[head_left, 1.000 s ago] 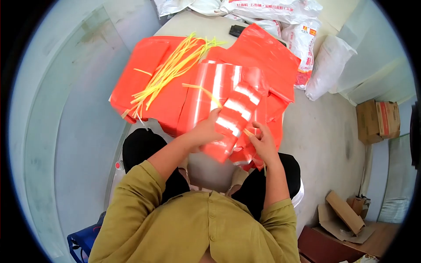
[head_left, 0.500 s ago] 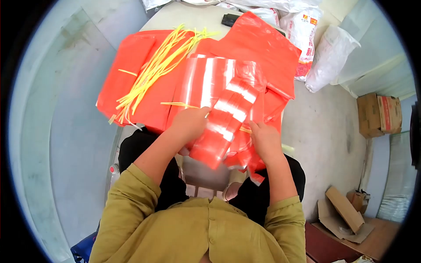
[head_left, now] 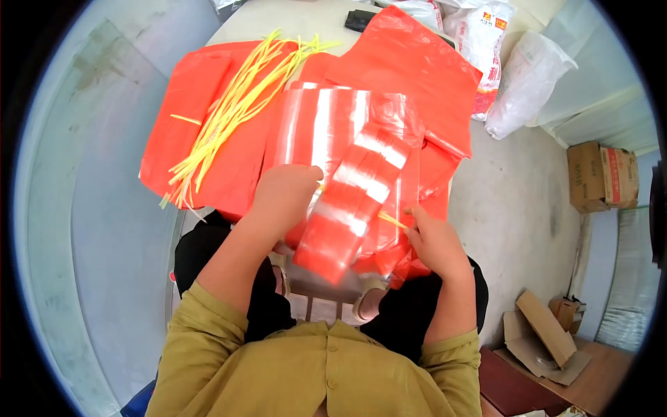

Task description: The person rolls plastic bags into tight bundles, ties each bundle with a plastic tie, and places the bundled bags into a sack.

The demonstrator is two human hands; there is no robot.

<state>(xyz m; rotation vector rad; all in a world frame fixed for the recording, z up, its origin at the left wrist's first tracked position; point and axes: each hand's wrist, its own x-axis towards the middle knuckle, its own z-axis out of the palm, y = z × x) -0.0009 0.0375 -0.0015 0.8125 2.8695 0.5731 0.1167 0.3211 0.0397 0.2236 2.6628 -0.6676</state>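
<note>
Head: right hand [head_left: 434,240] pinches yellow tie [head_left: 391,219], left hand's [head_left: 288,191] grip unclear (sack [head_left: 485,52] lettered red).

Left hand [head_left: 285,193]: most fingers hidden behind hand's back; grip cannot be told. Right hand [head_left: 436,242] hides one end of yellow strip [head_left: 391,219]. Near end of folded red bundle [head_left: 351,198] blurred. Table [head_left: 267,19] mostly covered by red bags [head_left: 417,76], far side cut off by top edge. White sacks [head_left: 479,42] cropped there too. Black object [head_left: 359,20] too small to identify. Blue thing [head_left: 142,399] at lower left cut by bottom edge. Print on cardboard box [head_left: 587,174] unreadably small.
</note>
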